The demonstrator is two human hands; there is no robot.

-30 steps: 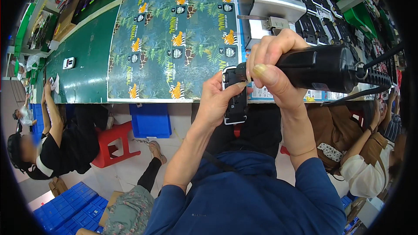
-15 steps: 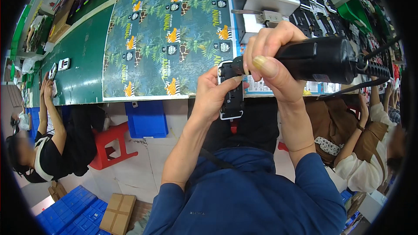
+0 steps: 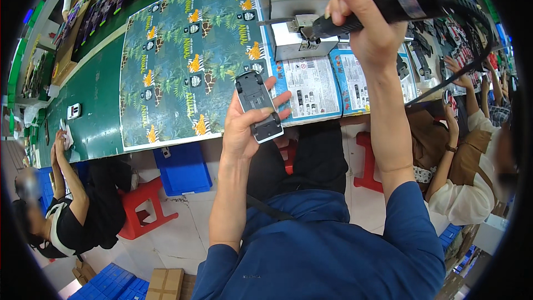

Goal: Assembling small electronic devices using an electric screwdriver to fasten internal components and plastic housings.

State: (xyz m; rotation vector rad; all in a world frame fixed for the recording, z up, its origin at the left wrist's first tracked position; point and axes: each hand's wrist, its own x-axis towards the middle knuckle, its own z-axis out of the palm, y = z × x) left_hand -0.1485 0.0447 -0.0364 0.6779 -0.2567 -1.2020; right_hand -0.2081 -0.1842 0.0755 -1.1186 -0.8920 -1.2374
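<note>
My left hand (image 3: 237,136) holds a toy car (image 3: 256,100) by its lower end, black underside facing up, over the table's front edge. The thumb lies across the chassis and the other fingers show beyond its right side. My right hand (image 3: 378,36) is wrapped round a black electric screwdriver (image 3: 408,0) with a cable. Its nose points left, at a small metal bracket (image 3: 305,22) on the front of a silver box-shaped machine (image 3: 297,49). Whether the tip touches the bracket, I cannot tell.
A printed animal-pattern sheet (image 3: 177,78) covers much of the green table (image 3: 99,97). Printed card sheets (image 3: 311,86) lie right of it. A white toy car (image 3: 74,111) sits far left. People work at both sides. A blue bin (image 3: 183,171) and red stool (image 3: 145,211) stand below.
The screwdriver has left the toy car and moved up to the machine's bracket. My left hand has shifted left with the car, now tilted the other way. The view has shifted.
</note>
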